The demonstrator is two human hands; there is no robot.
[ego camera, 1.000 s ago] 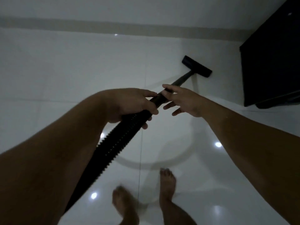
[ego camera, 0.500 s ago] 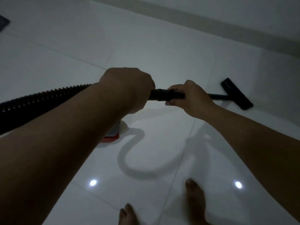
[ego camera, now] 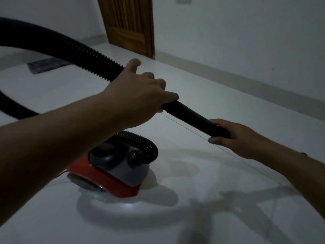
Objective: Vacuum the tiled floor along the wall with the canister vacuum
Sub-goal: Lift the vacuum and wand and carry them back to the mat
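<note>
A red and grey canister vacuum sits on the white tiled floor below my arms. Its black ribbed hose arches from the upper left down to my left hand, which is closed around the hose end where the smooth black wand begins. My right hand grips the wand's lower end. The floor nozzle is out of view. The wall with its pale skirting runs along the right.
A wooden door stands at the back in the wall. A dark mat lies on the floor at the far left. A loop of hose curls over the canister's front.
The view has swung left: the canister, door and mat now show, and the nozzle and my feet have left the frame. Both hands still hold the wand.
</note>
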